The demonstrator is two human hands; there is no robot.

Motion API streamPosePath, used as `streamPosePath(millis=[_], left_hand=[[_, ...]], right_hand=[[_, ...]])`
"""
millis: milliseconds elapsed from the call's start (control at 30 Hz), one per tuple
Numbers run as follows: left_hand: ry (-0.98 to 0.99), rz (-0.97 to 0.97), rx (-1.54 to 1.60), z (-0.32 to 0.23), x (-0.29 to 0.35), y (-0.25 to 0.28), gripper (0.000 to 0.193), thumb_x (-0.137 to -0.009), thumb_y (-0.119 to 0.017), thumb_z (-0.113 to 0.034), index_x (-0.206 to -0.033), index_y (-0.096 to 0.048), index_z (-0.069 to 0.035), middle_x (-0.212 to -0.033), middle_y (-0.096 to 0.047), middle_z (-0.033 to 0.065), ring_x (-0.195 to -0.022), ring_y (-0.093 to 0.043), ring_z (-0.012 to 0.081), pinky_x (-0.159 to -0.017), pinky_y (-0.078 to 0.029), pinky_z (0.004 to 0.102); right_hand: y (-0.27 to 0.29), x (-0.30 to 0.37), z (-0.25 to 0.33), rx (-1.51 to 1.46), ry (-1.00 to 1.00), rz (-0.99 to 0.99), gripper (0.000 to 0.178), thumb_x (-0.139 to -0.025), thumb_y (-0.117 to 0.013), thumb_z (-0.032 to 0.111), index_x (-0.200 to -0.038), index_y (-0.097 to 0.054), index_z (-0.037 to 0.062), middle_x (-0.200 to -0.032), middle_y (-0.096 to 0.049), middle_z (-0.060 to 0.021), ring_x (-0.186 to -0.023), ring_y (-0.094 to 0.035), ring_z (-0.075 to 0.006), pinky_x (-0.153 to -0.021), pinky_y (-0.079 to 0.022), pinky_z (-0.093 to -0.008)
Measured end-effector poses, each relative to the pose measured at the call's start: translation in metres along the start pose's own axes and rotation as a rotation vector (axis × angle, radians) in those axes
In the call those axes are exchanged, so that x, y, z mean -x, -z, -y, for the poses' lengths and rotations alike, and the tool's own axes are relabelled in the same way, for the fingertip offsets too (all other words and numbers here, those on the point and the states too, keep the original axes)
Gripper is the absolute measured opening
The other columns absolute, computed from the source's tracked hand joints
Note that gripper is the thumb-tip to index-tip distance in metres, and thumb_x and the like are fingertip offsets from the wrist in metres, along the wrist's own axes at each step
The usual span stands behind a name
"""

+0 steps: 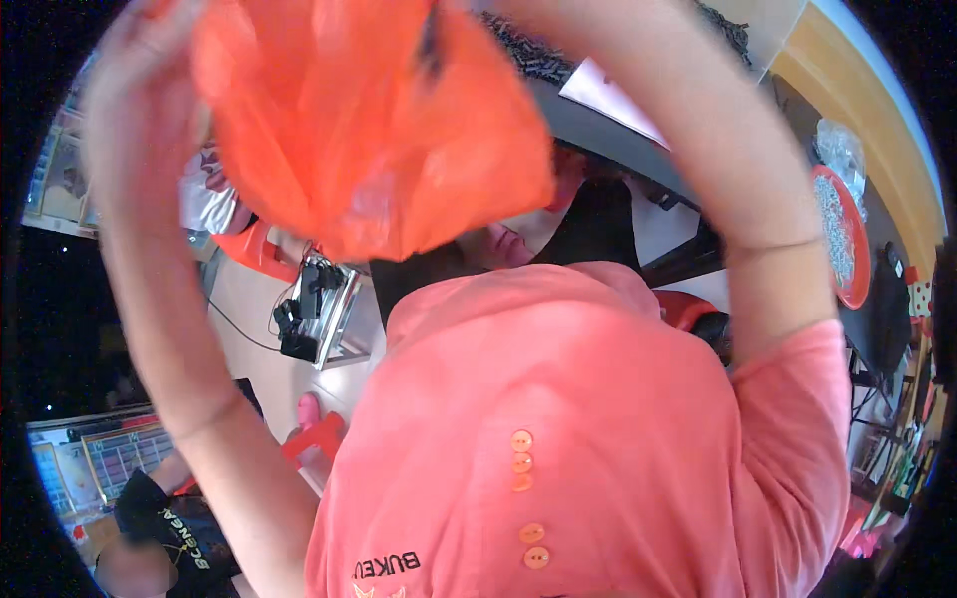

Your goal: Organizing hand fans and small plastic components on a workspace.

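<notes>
A thin orange-red plastic bag (369, 130) hangs crumpled in the air before my chest, and its top runs past the upper edge of the picture. My left hand (164, 65) is raised at the bag's left side, closed on it as far as the blur lets me see. Its fingertips are partly hidden and cut by the edge. My right forearm (738, 140) reaches up on the other side of the bag. The right hand itself lies beyond the upper edge, so its grip is hidden.
Behind the bag stands a dark table (588, 115) bearing small black parts (528, 50) and a white sheet (613, 100). At right are a red basin (850, 269) of small metallic pieces and a clear bag (842, 154). A metal-framed device (324, 299) and a person in black (174, 528) are at left.
</notes>
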State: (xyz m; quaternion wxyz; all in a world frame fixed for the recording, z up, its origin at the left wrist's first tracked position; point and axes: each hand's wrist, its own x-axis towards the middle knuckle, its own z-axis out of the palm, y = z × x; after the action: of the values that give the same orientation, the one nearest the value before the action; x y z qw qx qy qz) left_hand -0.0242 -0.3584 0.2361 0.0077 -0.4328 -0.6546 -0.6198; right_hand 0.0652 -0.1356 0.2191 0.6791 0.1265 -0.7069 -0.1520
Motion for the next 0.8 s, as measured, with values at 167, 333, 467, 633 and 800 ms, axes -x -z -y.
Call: streamPosePath(millis=[167, 333, 467, 633, 800], left_hand=[[0.320, -0.193, 0.466, 0.083, 0.127, -0.063, 0.019, -0.079, -0.064, 0.003, -0.098, -0.060, 0.000, -0.099, -0.064, 0.0069, -0.093, -0.061, 0.0163, -0.087, -0.046, 0.0284], [0.489, -0.350, 0.636, 0.146, 0.143, -0.032, 0.018, -0.082, -0.061, 0.003, -0.100, -0.060, 0.001, -0.096, -0.065, 0.0095, -0.087, -0.064, 0.0190, -0.082, -0.051, 0.0316], [0.440, -0.385, 0.658, 0.148, 0.126, -0.040, 0.020, -0.082, -0.060, 0.003, -0.102, -0.059, 0.003, -0.097, -0.065, 0.0109, -0.089, -0.064, 0.0209, -0.082, -0.051, 0.0331], [0.390, -0.423, 0.649, 0.159, 0.104, -0.051, 0.019, -0.081, -0.060, 0.006, -0.100, -0.060, 0.005, -0.097, -0.066, 0.0122, -0.089, -0.064, 0.0206, -0.084, -0.051, 0.0317], [0.444, -0.271, 0.555, 0.193, 0.119, -0.065, 0.019, -0.078, -0.064, 0.008, -0.096, -0.064, 0.004, -0.090, -0.067, 0.0092, -0.082, -0.064, 0.0164, -0.080, -0.051, 0.0280]], right_hand=[[0.000, 0.066, 0.127, -1.122, -0.960, 0.359, 0.023, -0.074, -0.071, 0.026, -0.081, -0.068, 0.0039, -0.070, -0.063, -0.0124, -0.065, -0.062, -0.0229, -0.061, -0.049, -0.0359], [0.025, 0.165, 0.091, -0.539, -0.375, 0.578, 0.020, -0.078, -0.069, 0.025, -0.091, -0.064, 0.0098, -0.087, -0.058, -0.0075, -0.080, -0.060, -0.0254, -0.070, -0.047, -0.0371], [0.016, 0.201, 0.047, -0.263, -0.044, 0.870, 0.028, -0.077, -0.069, 0.030, -0.097, -0.059, 0.0120, -0.093, -0.054, -0.0069, -0.089, -0.054, -0.0262, -0.073, -0.041, -0.0378], [-0.010, 0.218, 0.008, -0.282, 0.105, 0.825, 0.035, -0.082, -0.063, 0.040, -0.105, -0.059, 0.0137, -0.099, -0.055, -0.0066, -0.093, -0.054, -0.0269, -0.078, -0.041, -0.0381], [-0.020, 0.214, -0.023, -0.409, -0.032, 0.638, 0.024, -0.081, -0.064, 0.028, -0.098, -0.059, 0.0122, -0.094, -0.051, -0.0105, -0.093, -0.048, -0.0280, -0.076, -0.036, -0.0409]])
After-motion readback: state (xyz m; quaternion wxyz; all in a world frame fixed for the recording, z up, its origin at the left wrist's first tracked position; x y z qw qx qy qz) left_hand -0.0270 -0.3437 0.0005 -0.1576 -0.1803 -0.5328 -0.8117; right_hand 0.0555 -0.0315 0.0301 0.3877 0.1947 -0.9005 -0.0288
